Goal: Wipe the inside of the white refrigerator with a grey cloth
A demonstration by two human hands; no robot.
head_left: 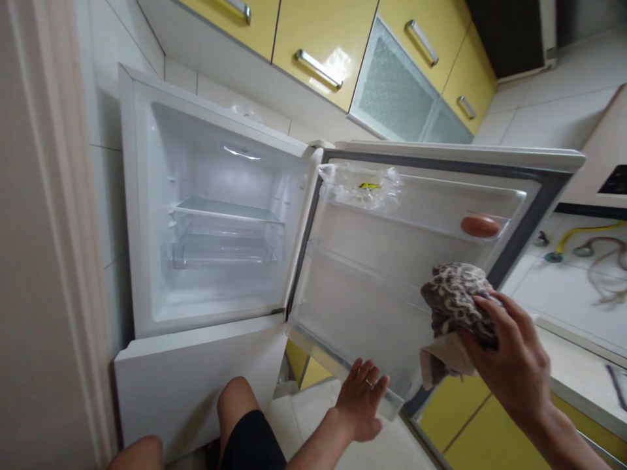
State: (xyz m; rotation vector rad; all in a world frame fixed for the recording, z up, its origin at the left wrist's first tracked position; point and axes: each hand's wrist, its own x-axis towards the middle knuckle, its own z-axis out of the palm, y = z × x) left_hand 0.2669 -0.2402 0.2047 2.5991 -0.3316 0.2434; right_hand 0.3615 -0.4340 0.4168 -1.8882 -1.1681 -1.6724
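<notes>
Right hand (516, 349) clutching cloth (460, 297), clear bag (343, 184), yellow label (369, 187) perhaps

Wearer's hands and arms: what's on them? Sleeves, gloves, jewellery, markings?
Both hands ungloved, visible forearms sleeveless. Left hand: slim, light metallic-looking ring on one finger. Right hand: no ring made out, fingers partly hidden. No watch, cables or markings visible on either.
</notes>
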